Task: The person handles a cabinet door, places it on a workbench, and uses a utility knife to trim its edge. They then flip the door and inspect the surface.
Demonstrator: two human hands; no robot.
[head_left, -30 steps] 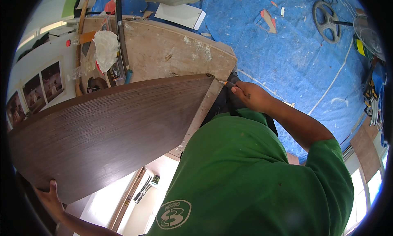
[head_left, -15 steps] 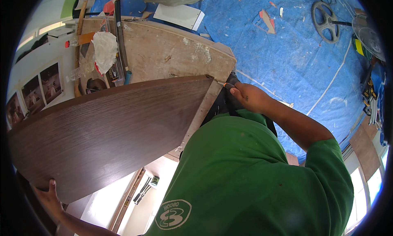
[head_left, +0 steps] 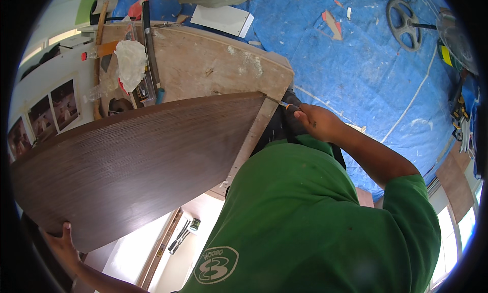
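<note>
Figure: head view, looking down over a green shirt (head_left: 305, 222) at a plywood workbench (head_left: 213, 64).

I see a large dark-brown wood-grain panel (head_left: 127, 161) lying across the bench, its near end overhanging toward the lower left. The left hand (head_left: 63, 244) supports that overhanging end from below; only the thumb and part of the palm show above the edge, so I cannot tell how the other fingers are set. The right hand (head_left: 317, 121) is closed around a small tool with an orange handle (head_left: 290, 107), whose thin metal tip meets the panel's far corner just beside the bench edge.

To do this step well, I judge that the panel should stay flat and steady under the left hand while the tip works along the corner in short, controlled strokes (a slip here would likely mar the dark face).

Packages and labels: a flat white rectangular box (head_left: 222, 20) lies on the blue tarpaulin (head_left: 356, 74) beyond the bench; a crumpled white plastic bag (head_left: 130, 63) rests on the bench's left part; a small yellow pack (head_left: 446, 55) lies at the right rim; framed dark pictures (head_left: 53, 107) sit on the white surface at left.
</note>
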